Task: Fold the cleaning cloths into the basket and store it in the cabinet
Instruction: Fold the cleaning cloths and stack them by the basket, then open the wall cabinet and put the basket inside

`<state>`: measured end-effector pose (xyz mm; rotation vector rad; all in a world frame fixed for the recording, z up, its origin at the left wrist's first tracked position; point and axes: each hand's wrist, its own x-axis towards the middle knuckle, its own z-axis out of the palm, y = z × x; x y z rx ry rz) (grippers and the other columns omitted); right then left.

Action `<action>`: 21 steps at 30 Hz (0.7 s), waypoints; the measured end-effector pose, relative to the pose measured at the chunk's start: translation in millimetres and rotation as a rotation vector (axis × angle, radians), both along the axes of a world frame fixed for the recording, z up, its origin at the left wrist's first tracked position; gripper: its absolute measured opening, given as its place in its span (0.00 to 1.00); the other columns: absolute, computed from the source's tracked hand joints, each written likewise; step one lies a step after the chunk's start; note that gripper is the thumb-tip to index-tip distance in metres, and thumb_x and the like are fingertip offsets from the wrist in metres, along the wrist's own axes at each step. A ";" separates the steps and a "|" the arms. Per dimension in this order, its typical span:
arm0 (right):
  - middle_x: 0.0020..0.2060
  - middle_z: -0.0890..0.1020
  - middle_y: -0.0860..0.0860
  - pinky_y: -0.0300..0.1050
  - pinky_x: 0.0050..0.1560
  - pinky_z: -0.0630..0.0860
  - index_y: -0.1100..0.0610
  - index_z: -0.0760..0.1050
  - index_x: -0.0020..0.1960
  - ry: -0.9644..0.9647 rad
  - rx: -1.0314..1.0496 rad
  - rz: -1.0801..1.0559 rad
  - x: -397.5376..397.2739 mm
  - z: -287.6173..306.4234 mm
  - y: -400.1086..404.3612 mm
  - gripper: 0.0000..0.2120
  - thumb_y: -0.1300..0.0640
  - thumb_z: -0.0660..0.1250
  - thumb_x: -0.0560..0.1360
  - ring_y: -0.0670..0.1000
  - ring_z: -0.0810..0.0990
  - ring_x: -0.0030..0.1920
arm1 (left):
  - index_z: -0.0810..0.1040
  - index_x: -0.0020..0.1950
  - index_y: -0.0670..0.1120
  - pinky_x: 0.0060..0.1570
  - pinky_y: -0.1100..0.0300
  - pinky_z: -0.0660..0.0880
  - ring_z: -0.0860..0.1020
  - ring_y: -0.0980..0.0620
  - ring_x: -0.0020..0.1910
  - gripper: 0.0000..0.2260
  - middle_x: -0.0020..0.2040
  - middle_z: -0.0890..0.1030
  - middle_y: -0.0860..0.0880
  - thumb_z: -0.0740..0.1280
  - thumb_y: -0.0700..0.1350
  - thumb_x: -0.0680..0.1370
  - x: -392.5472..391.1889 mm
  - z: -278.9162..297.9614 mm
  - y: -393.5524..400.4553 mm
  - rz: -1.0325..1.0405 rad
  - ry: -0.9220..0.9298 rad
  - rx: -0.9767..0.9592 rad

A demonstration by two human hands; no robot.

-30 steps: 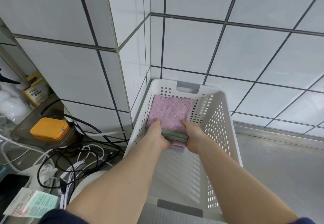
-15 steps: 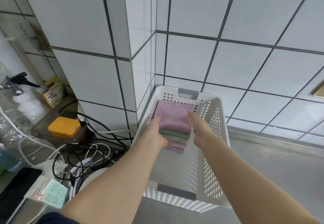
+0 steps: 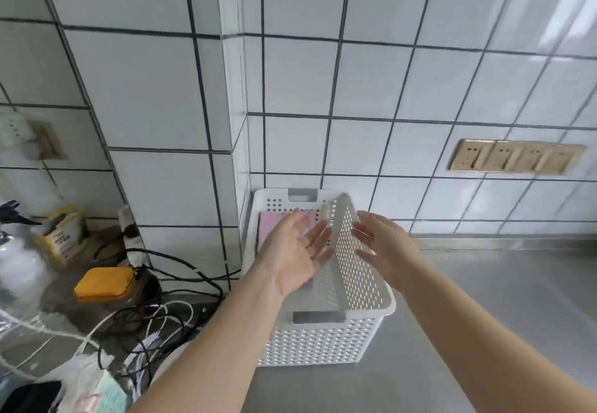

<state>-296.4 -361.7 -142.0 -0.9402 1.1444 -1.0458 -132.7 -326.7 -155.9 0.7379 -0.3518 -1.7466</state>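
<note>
The basket (image 3: 323, 325) is sitting at lower centre of the frame, long axis running toward the tiled wall, folded cloths (image 3: 274, 223) inside. The left hand (image 3: 295, 256) and right hand (image 3: 382, 244) are hovering wide-fingered, holding nothing, flanking its long sides about equally near.

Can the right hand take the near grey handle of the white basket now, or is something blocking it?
Probably yes. The right hand is open and holds nothing, and the near grey handle on the basket faces the person with nothing covering it.
</note>
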 end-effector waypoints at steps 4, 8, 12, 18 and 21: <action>0.50 0.80 0.50 0.49 0.56 0.72 0.54 0.74 0.59 0.012 -0.063 -0.171 -23.1 10.0 61.7 0.11 0.56 0.65 0.77 0.50 0.77 0.56 | 0.69 0.69 0.45 0.45 0.53 0.75 0.79 0.49 0.44 0.20 0.49 0.80 0.45 0.62 0.51 0.78 -16.2 5.6 29.9 -0.220 -0.080 -0.085; 0.56 0.79 0.49 0.50 0.60 0.71 0.52 0.73 0.63 0.092 -0.113 -0.343 -50.1 9.2 133.7 0.15 0.56 0.66 0.77 0.47 0.77 0.59 | 0.72 0.62 0.49 0.42 0.57 0.74 0.79 0.51 0.45 0.15 0.48 0.80 0.48 0.65 0.49 0.76 -42.2 17.2 70.1 -0.428 -0.205 -0.175; 0.57 0.79 0.49 0.50 0.62 0.71 0.49 0.73 0.61 0.162 -0.140 -0.495 -80.0 11.9 210.8 0.14 0.56 0.66 0.77 0.47 0.76 0.60 | 0.73 0.56 0.51 0.50 0.56 0.72 0.78 0.52 0.50 0.08 0.52 0.80 0.49 0.65 0.46 0.77 -78.4 17.1 114.0 -0.598 -0.324 -0.280; 0.60 0.77 0.51 0.50 0.64 0.70 0.51 0.70 0.66 0.266 -0.145 -0.757 -127.3 14.3 344.5 0.18 0.56 0.66 0.77 0.49 0.75 0.61 | 0.75 0.55 0.51 0.52 0.56 0.71 0.78 0.53 0.53 0.06 0.53 0.80 0.50 0.64 0.47 0.78 -153.2 17.1 194.1 -0.884 -0.413 -0.412; 0.59 0.77 0.48 0.47 0.61 0.71 0.49 0.70 0.65 0.305 -0.145 -0.885 -142.2 13.8 407.6 0.18 0.54 0.66 0.77 0.46 0.75 0.60 | 0.74 0.53 0.50 0.53 0.55 0.69 0.78 0.54 0.51 0.04 0.50 0.81 0.51 0.62 0.44 0.79 -187.9 14.7 235.0 -1.006 -0.412 -0.436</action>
